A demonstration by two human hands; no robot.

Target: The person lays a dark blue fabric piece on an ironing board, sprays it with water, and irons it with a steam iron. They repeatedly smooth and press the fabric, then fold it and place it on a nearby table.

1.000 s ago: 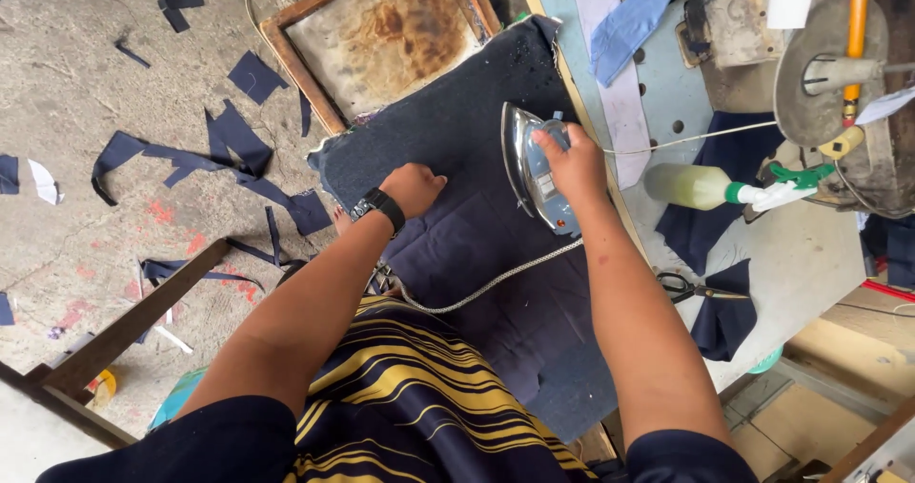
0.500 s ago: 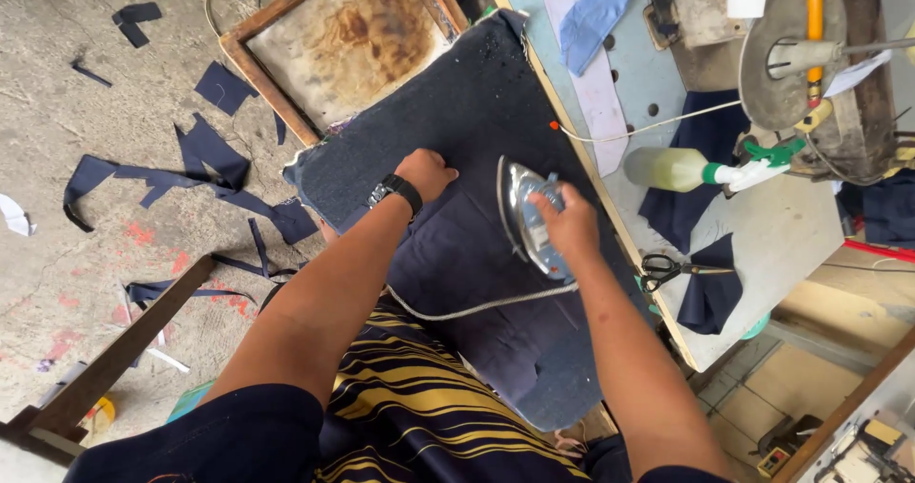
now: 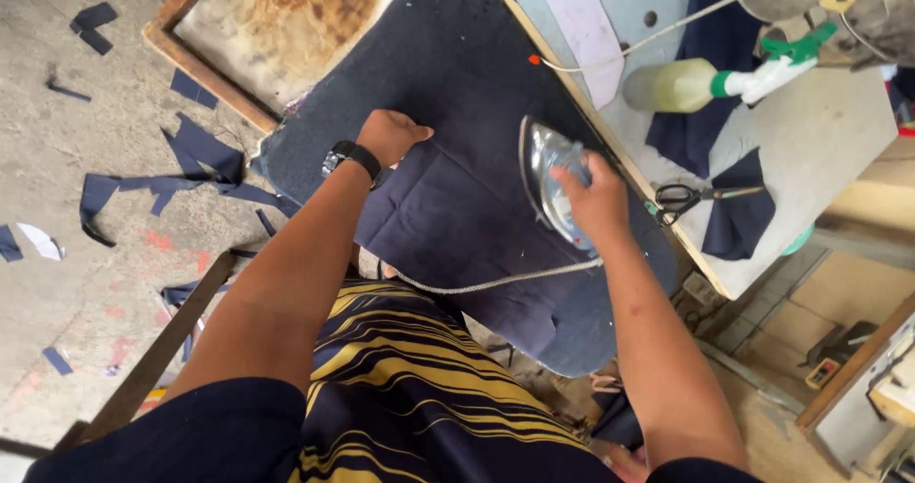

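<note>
Navy cloth (image 3: 457, 221) spread flat on a dark padded board (image 3: 448, 54), lying between the two hands and running under both. Iron (image 3: 553, 183) standing on the cloth's right edge, shiny sole turned toward the left hand. Right hand (image 3: 596, 202) wrapped around the iron's handle, fingers closed over it. Left hand (image 3: 391, 135) pressed down on the cloth's far left corner, fingers curled under, holding nothing; black watch (image 3: 351, 157) on that wrist. Braided cord (image 3: 496, 278) trailing from under the right hand across the near part of the cloth toward the body. Just right of the right hand, scissors (image 3: 691, 195) on a pale table (image 3: 829, 130), touching a folded navy piece (image 3: 739, 218). Beyond the right hand, spray bottle (image 3: 705, 81) lying on its side. Left of the left hand, navy scraps (image 3: 195, 164) scattered on the concrete floor (image 3: 67, 140). Beyond the left hand, scorched wooden-framed panel (image 3: 276, 21).
</note>
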